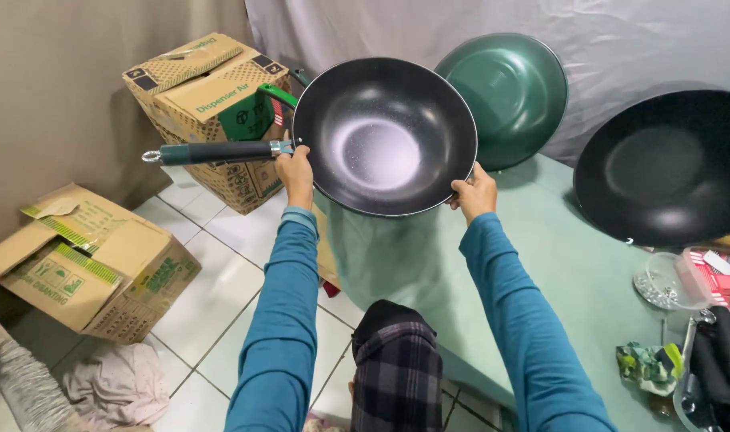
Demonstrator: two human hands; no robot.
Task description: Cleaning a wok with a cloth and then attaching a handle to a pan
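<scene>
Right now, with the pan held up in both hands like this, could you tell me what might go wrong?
1. The black pan is in the air, the left hand at the handle joint and the right hand pinching the rim; a slip could drop it onto the tiled floor.
2. Its long handle points at the cardboard box and could knock it.
3. The green pan stands close behind and might get bumped.

A black wok [384, 134] with a long dark handle pointing left, held tilted with its inside facing the camera, upper centre of frame.
</scene>
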